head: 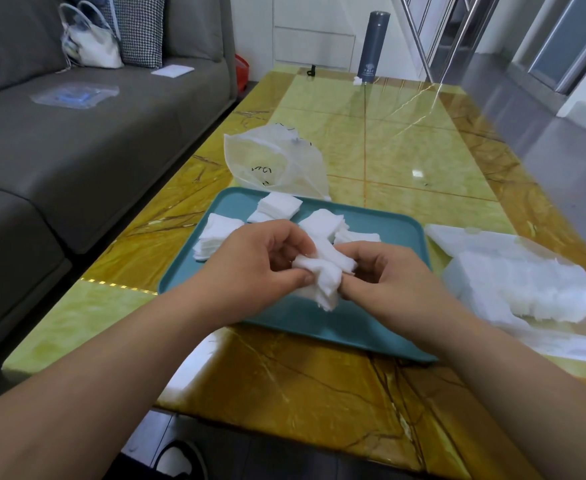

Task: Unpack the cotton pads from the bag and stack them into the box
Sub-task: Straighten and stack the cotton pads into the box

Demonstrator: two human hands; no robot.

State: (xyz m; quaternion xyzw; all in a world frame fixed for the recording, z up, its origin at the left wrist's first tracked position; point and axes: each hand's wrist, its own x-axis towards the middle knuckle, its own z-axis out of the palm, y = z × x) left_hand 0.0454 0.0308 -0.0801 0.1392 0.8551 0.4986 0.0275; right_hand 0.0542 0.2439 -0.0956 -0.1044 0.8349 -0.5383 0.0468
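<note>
Far left: grey sofa (76,140) along the table's left side, a white handbag (90,43) and a houndstooth cushion (139,29) at its back, a clear flat packet (73,95) and a white card (172,70) on the seat.

Glossy yellow-green marble table (319,393) runs near to far. Teal tray (336,327) sits near-centre on it.

Tray, left part: one stack of square cotton pads (215,237), flat, edges fanned slightly. Just right and farther: second stack (279,206), also flat, near the tray's far rim. Right of that, a looser tilted heap (326,223), partly hidden behind the hands.

Beyond the tray's far rim: translucent plastic bag (277,164), crumpled, dark lettering on it, its mouth direction not clear.

Over the tray's middle: left hand (260,265), thumb and fingers closed on the left side of a bunch of cotton pads (322,275). Right hand (388,275), thumb and forefinger pinching the same bunch from the right. Bunch is held above the tray, uneven, pads skewed against each other; long axis runs roughly far-to-near, lower end pointing down toward the tray's near side.

Right of tray: translucent plastic box (457,244), with a long block of stacked pads (534,289) lying on its side, long axis running left-far to right-near. Box walls are hard to make out.

Far end of table: dark grey flask (373,46), upright.
</note>
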